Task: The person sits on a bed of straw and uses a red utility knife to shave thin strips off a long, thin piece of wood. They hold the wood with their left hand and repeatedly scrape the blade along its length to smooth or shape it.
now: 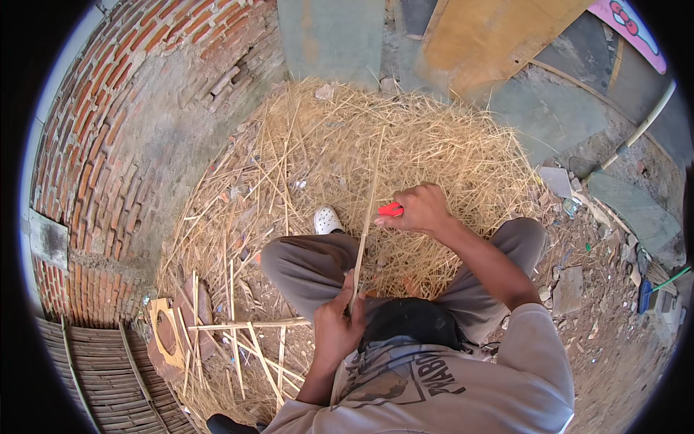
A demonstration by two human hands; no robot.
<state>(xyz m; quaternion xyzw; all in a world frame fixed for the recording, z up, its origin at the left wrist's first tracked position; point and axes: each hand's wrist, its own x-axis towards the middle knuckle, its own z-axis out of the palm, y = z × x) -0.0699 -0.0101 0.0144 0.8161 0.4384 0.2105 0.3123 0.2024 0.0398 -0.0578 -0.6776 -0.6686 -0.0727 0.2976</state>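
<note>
My left hand [338,322] is closed around the lower end of a long, thin bamboo strip [371,192], close to my lap. The strip slants up and away from me over a heap of pale shavings [434,145]. In my closed right hand [423,207] is a red-handled cutter [391,210], just right of the strip about midway along it. Its blade is too small to make out, and I cannot tell whether it touches the strip. My bent legs lie on both sides of the work, with a white clog [327,220] on one foot.
More bamboo strips [249,325] lie at my left, near a yellowish board with a round hole [168,334]. A brick wall [108,159] rises on the left. Sheets and boards [499,36] lean at the back. Rubble [571,289] and a pale pipe [643,126] are on the right.
</note>
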